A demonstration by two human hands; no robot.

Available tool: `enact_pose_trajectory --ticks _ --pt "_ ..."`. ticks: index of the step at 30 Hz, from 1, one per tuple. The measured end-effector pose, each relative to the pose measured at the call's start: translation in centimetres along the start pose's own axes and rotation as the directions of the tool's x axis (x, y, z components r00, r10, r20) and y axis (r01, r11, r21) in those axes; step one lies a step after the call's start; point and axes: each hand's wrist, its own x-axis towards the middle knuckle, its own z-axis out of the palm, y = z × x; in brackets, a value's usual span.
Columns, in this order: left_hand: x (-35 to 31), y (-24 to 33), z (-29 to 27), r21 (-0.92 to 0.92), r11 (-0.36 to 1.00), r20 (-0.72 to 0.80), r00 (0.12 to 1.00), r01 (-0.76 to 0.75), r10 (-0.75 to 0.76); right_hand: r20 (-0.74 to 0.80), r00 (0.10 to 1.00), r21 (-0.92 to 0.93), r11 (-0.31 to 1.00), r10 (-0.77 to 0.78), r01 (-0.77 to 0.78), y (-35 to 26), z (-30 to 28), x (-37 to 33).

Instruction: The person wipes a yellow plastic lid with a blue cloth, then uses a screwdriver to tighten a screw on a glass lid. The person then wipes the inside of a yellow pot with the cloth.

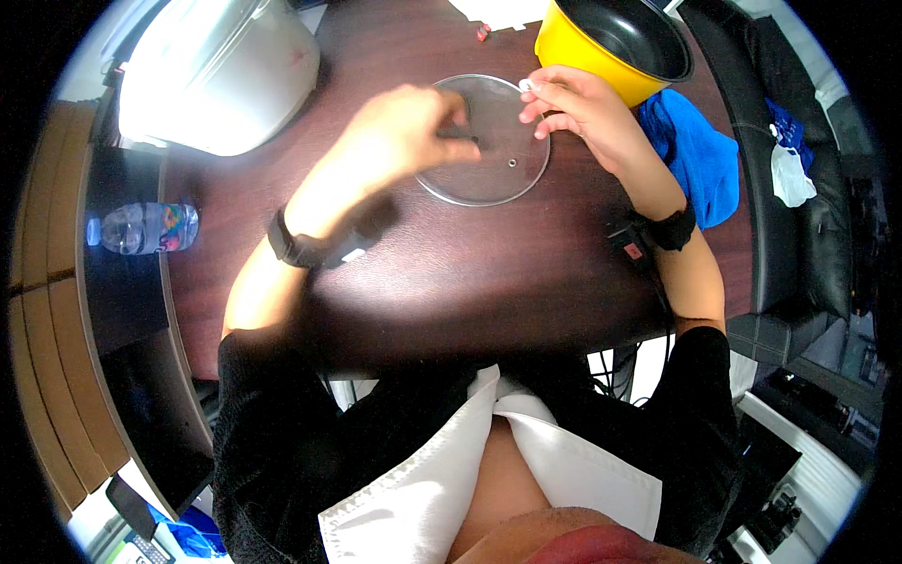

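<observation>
A round glass lid (489,180) with a thin metal rim lies flat on the dark wooden table (470,273), a small metal-ringed hole on its right part. My left hand (399,132) hovers at the lid's left side, slightly blurred. Its thumb and fingers stand apart with nothing seen between them. Near the lid's upper right edge, my right hand (601,122) pinches a small white piece (526,86) between thumb and forefinger, too small to name. The other fingers of that hand are loosely bent over the lid's edge.
A yellow pot (587,56) with a black inside stands at the back right, a blue cloth (700,160) beside it. At the back left is a large white appliance (221,80). A small red thing (483,32) lies behind the lid. Far left is a plastic bottle (146,228).
</observation>
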Motion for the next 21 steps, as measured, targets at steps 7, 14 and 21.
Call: enact_pose_trajectory --ticks 7,14,21 --pt "-2.1 4.1 2.9 0.272 0.957 0.151 0.987 -0.095 0.055 -0.050 0.999 -0.059 0.998 -0.019 0.016 -0.5 -0.2 -0.3" --pt "-2.4 4.3 3.1 0.409 0.906 0.134 0.989 -0.106 0.056 -0.003 0.990 -0.253 0.958 -0.143 0.138 0.8 -0.2 0.1" --pt "-4.7 5.7 -2.4 0.254 0.941 0.089 0.974 -0.223 0.207 0.164 0.972 -0.634 0.737 -0.170 0.235 -0.2 2.1 -1.3"
